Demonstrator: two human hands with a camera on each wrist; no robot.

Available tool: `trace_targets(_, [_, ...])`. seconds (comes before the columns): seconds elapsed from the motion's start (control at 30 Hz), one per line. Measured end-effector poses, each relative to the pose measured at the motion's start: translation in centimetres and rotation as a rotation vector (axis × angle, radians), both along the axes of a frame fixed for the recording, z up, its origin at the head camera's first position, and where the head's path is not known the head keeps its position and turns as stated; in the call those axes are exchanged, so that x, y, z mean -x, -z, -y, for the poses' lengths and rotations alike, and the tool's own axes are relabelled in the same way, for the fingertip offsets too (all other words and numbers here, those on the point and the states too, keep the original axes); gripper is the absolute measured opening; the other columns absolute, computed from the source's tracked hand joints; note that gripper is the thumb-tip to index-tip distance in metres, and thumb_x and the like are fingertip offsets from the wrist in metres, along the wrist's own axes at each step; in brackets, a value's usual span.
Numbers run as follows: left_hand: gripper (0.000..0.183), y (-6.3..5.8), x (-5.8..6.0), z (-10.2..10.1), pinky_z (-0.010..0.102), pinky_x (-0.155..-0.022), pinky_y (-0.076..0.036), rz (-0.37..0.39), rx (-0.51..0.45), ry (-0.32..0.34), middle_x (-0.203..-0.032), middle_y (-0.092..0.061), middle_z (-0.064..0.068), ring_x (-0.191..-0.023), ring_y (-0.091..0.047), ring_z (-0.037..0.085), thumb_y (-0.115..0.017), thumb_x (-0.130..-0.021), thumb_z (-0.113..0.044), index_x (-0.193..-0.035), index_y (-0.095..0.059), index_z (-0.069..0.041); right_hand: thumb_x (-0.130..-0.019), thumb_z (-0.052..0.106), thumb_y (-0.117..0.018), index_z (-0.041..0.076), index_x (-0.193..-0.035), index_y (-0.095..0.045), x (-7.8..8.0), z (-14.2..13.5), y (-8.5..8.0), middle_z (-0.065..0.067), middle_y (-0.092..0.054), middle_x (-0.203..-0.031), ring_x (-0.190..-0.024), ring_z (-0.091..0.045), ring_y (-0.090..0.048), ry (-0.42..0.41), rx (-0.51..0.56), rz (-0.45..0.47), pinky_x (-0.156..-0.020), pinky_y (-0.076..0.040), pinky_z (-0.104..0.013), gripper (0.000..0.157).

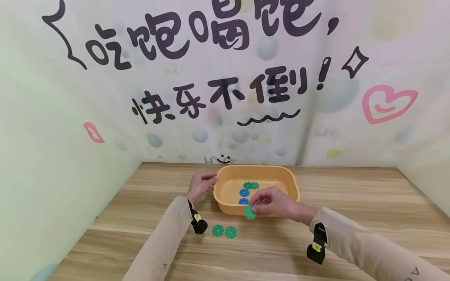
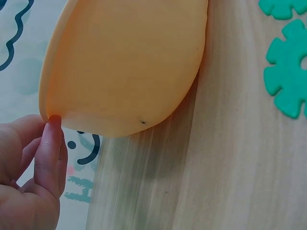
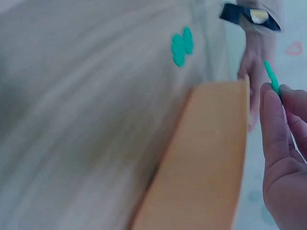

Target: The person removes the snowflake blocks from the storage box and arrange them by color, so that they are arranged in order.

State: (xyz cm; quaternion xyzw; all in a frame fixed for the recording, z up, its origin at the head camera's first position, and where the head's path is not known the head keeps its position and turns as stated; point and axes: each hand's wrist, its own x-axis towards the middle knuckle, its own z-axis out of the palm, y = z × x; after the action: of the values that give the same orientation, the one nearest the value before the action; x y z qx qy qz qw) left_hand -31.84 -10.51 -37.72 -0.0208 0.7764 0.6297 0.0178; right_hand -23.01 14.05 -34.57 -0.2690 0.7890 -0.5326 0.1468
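An orange plastic basin (image 1: 225, 210) stands on the table. At its left end my left hand (image 1: 201, 186) pinches the rim between thumb and finger, as the left wrist view shows at the rim (image 2: 44, 96). My right hand (image 1: 274, 202) holds a green notched snowflake disc (image 1: 250, 212) by its edge, over the basin's near rim. From the right wrist, that disc (image 3: 272, 77) appears edge-on between thumb and fingers. Inside the basin lie green discs (image 1: 248, 185) and blue discs (image 1: 244, 192); the near rim partly hides one blue disc.
Two more green discs, a left one (image 1: 218, 230) and a right one (image 1: 231, 232), lie side by side on the wooden table (image 1: 147, 238) in front of the basin. Behind the table hangs a printed cloth (image 1: 218, 136) with black lettering.
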Motion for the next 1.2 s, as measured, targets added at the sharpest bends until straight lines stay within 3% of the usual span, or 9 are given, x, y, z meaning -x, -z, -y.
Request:
trace_targets(0.2, [0.026, 0.0, 0.0, 0.0, 0.026, -0.065, -0.053, 0.007, -0.008, 0.002, -0.094, -0.061, 0.012, -0.079, -0.061, 0.018, -0.063, -0.082, -0.007, -0.107, -0.063, -0.001, -0.079, 0.005, -0.064, -0.002, -0.091, -0.063, -1.0, 0.7, 1.8, -0.007, -0.063, -0.081, -0.072, -0.012, -0.058, -0.085, -0.044, 0.007, -0.064, -0.052, -0.024, 0.014])
trace_targets(0.33, [0.026, 0.1, 0.1, 0.0, 0.026, -0.064, -0.053, 0.008, -0.001, 0.0, -0.093, -0.062, 0.012, -0.076, -0.06, 0.015, -0.063, -0.082, -0.008, -0.107, -0.063, -0.001, -0.079, 0.003, -0.065, -0.001, -0.09, -0.064, -1.5, 0.7, 3.2, -0.006, -0.062, -0.081, -0.073, -0.013, -0.057, -0.092, -0.074, 0.025, -0.063, -0.051, -0.022, 0.012])
trace_targets(0.67, [0.026, 0.0, 0.1, 0.1, 0.025, -0.064, -0.053, 0.006, -0.001, 0.001, -0.093, -0.062, 0.012, -0.08, -0.061, 0.019, -0.062, -0.082, -0.007, -0.108, -0.063, -0.001, -0.077, 0.002, -0.065, 0.0, -0.084, -0.064, -1.5, 1.1, 5.5, -0.003, -0.061, -0.074, -0.066, -0.01, -0.055, -0.002, -0.126, 0.018, -0.056, -0.05, -0.021, 0.007])
trace_targets(0.93, [0.026, -0.2, 0.0, 0.0, 0.026, -0.065, -0.053, -0.005, -0.003, 0.006, -0.093, -0.061, 0.013, -0.081, -0.061, 0.02, -0.062, -0.082, -0.007, -0.108, -0.063, 0.0, -0.077, 0.005, -0.067, 0.001, -0.081, -0.064, -1.5, 1.8, 5.8, -0.001, -0.059, -0.07, -0.057, -0.01, -0.053, 0.074, -0.147, -0.052, -0.047, -0.049, -0.024, 0.006])
trace_targets(1.2, [0.026, -0.4, -0.3, 0.0, 0.027, -0.065, -0.053, -0.001, -0.001, 0.0, -0.091, -0.061, 0.012, -0.079, -0.061, 0.02, -0.062, -0.082, -0.007, -0.107, -0.063, 0.0, -0.076, 0.005, -0.068, 0.001, -0.079, -0.063, -1.2, 2.2, 6.1, 0.0, -0.058, -0.068, -0.057, -0.01, -0.053, 0.111, -0.164, -0.084, -0.048, -0.049, -0.021, 0.007])
